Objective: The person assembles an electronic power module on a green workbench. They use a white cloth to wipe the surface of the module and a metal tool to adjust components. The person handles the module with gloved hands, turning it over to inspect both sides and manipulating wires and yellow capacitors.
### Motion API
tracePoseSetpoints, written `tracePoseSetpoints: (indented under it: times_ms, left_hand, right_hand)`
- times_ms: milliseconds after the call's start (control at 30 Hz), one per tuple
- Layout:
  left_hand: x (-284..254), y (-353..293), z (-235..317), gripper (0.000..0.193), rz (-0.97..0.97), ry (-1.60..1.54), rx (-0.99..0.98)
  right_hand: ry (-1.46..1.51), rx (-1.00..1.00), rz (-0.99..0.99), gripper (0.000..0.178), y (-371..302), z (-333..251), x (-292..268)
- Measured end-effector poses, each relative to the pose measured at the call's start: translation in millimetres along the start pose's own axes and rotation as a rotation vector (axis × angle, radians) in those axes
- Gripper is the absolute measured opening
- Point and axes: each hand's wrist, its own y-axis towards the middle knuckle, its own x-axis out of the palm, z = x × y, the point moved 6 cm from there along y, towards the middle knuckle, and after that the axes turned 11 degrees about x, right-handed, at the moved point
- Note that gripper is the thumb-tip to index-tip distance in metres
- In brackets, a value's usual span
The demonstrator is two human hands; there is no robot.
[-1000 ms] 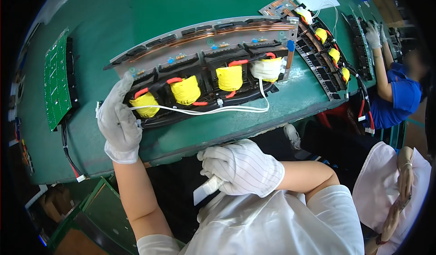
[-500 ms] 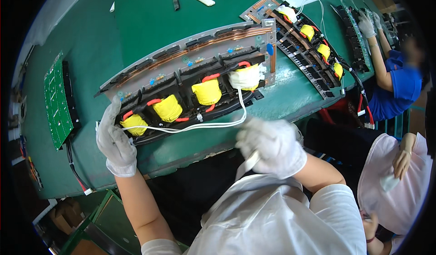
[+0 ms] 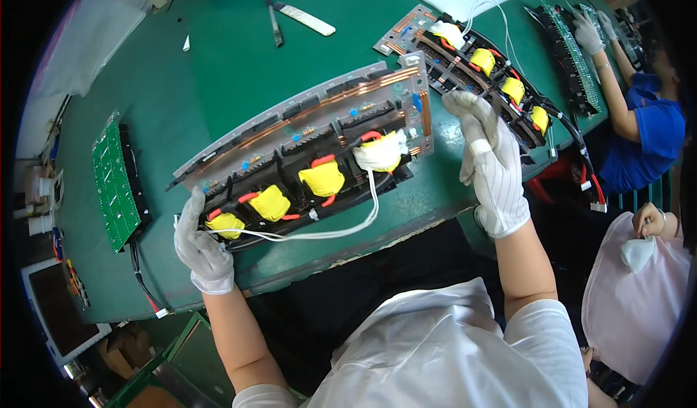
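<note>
A long grey circuit board point(image 3: 319, 110) with copper strips and several yellow-taped coils lies slantwise on the green table point(image 3: 218, 52). A white cable point(image 3: 319, 230) runs along its near edge. My left hand point(image 3: 200, 245), in a white glove, grips the board's left end by the first yellow coil point(image 3: 225, 224). My right hand point(image 3: 490, 161), also gloved, is raised just right of the board's right end, fingers loosely curled and apart, touching nothing that I can see. The white-wrapped coil point(image 3: 381, 154) sits nearest to it.
A second similar board point(image 3: 479, 56) with yellow coils lies beyond my right hand. A green circuit board point(image 3: 112, 179) lies at the left. A flat tool point(image 3: 308, 18) rests far back. A person in blue point(image 3: 650, 132) works at the right; another in pink point(image 3: 635, 292) sits nearer.
My right hand rose from my lap to the table edge and then to the board's right end. The left hand stayed on the board's left end.
</note>
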Motion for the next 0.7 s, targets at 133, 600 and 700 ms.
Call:
tracePoseSetpoints:
  times_ms: [133, 600, 700]
  left_hand:
    - [-3, -9, 2, 0.079, 0.04, 0.035, -0.001]
    - [-9, -3, 44, 0.036, 0.02, 0.309, 0.333]
    - [-12, -11, 42, 0.03, 0.057, 0.287, 0.326]
  right_hand:
    - [0.027, 0.05, -0.069, 0.04, 24, 7, 17]
    - [0.52, 0.099, 0.186, 0.023, 17, 45, 25]
    - [0.537, 0.114, 0.248, 0.024, 16, 51, 21]
